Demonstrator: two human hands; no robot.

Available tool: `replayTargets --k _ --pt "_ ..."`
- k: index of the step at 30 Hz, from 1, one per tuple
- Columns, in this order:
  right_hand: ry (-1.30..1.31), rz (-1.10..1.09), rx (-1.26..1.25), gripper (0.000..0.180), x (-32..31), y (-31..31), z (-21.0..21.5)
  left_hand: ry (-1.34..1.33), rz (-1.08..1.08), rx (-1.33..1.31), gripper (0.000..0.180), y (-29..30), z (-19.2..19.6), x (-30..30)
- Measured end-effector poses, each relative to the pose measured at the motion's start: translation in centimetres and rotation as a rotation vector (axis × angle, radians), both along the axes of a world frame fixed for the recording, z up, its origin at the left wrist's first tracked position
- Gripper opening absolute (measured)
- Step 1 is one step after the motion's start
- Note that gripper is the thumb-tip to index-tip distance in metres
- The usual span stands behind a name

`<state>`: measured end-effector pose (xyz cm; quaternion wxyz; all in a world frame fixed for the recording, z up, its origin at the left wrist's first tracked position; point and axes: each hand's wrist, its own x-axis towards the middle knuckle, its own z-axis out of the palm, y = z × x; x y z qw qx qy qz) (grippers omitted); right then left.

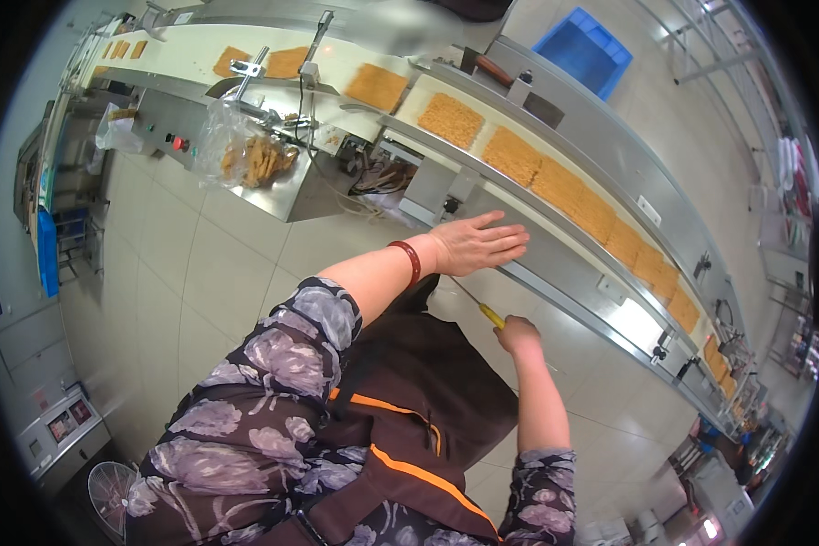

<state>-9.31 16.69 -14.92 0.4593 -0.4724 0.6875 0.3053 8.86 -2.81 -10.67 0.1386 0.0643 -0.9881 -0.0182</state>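
Observation:
My left hand (478,246) is stretched out flat beside the near edge of the conveyor, fingers extended and nothing held. A red bracelet (409,261) circles that wrist. Lower and to the right, my right hand (520,335) is closed around the handle of a yellow-handled tool with a thin shaft (492,315). Its shaft points up and left, and the tip is partly lost near my left hand, so its exact kind cannot be made out. Flat golden-brown slabs (573,196) lie in a row on the pale conveyor belt (416,100), beyond both hands.
A clear plastic bag with brown broken pieces (250,159) sits on a metal stand at left of the belt. A blue crate (582,53) stands beyond the conveyor. Cables (373,187) hang under the machine frame. A fan (114,491) is at lower left, on the tiled floor (232,246).

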Motion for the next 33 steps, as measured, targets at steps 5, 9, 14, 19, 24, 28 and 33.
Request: replayTargets --k 5,9,14,19,24,28,33 --pt "-0.024 0.035 0.017 0.038 3.1 1.6 -0.5 -0.039 -0.017 -0.010 0.052 -0.1 0.5 -0.1" --pt "-0.026 0.124 0.030 0.033 2.3 5.5 0.5 -0.061 -0.016 0.006 0.053 0.0 0.7 0.2" --pt "0.181 -0.150 -0.079 0.032 1.7 12.4 -2.4 -0.077 -0.020 0.012 0.053 0.1 0.9 -0.1" --pt "0.189 -0.329 -0.096 0.043 -0.1 15.0 -3.1 -0.106 -0.008 0.070 0.054 0.5 0.4 0.0" --pt "0.150 -0.369 0.008 0.044 0.5 19.1 -3.6 -0.138 0.004 0.093 0.053 0.8 1.3 -0.4" --pt "-0.007 -0.952 0.022 0.034 -0.6 20.7 -1.9 -0.211 0.049 0.093 0.053 1.3 2.3 -0.4" --pt "-0.164 -2.042 -0.256 0.026 -3.8 31.7 -2.4 -0.290 0.192 0.018 0.062 3.6 3.3 -1.2"
